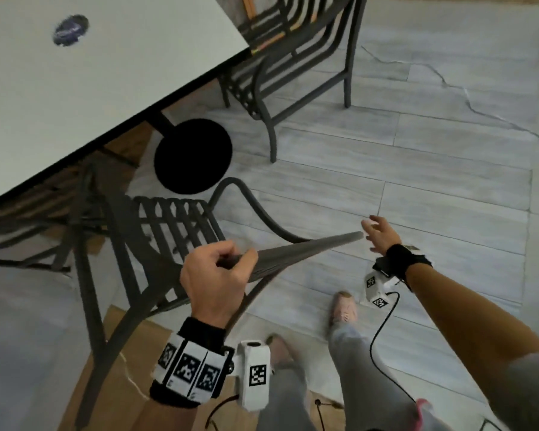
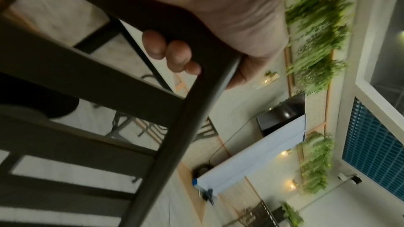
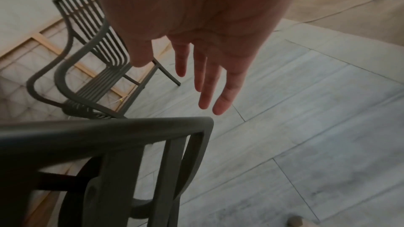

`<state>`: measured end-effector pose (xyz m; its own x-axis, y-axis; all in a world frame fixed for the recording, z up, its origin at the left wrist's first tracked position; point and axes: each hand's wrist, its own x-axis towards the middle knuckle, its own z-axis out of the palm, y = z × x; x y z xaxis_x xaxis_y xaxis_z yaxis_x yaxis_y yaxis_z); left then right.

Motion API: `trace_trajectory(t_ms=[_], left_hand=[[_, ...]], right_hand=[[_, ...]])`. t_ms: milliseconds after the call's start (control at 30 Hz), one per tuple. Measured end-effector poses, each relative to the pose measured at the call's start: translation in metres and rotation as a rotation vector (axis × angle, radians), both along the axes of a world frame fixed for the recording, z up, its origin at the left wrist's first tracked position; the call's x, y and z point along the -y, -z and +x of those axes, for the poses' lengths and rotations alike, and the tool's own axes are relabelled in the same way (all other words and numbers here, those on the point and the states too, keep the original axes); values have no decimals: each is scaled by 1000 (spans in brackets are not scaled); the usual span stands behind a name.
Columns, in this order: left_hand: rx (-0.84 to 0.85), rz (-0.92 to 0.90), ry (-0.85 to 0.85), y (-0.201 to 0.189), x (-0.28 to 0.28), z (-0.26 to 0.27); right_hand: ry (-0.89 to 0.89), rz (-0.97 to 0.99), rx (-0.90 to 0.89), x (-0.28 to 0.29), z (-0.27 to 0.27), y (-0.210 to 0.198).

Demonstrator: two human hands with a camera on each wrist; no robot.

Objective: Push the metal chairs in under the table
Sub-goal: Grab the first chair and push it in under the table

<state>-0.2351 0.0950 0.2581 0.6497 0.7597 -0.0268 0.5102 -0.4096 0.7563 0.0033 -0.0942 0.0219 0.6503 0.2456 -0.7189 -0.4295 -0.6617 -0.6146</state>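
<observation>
A dark metal chair [image 1: 175, 225] stands at the near edge of the white table [image 1: 106, 73], its slatted seat partly under the tabletop. My left hand [image 1: 218, 272] grips the left part of its top back rail [image 1: 308, 247]; in the left wrist view the fingers [image 2: 172, 53] curl round that rail [image 2: 186, 28]. My right hand [image 1: 378, 233] hovers open just past the rail's right end, fingers [image 3: 210, 82] spread and touching nothing, above the rail corner [image 3: 196, 123]. A second metal chair [image 1: 299, 57] stands at the table's far corner [image 3: 87, 40].
The table's black round base [image 1: 193, 155] sits on the floor ahead of the near chair. Pale floor planks [image 1: 417, 169] stretch to the right. My feet [image 1: 343, 309] stand behind the chair, and a black cable [image 1: 380, 331] hangs from my right wrist. A wooden floor strip [image 1: 122, 384] lies beneath the chair.
</observation>
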Motion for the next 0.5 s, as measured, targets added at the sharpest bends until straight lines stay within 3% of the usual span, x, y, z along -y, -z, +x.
trace_trajectory(t_ms=[333, 400, 500], left_hand=[[205, 32, -88, -46, -20, -137], [223, 52, -81, -52, -24, -152], [247, 40, -83, -52, -23, -173]], right_hand=[[-122, -227, 13, -42, -90, 5], [-64, -232, -97, -33, -98, 10], [163, -48, -195, -24, -109, 3]])
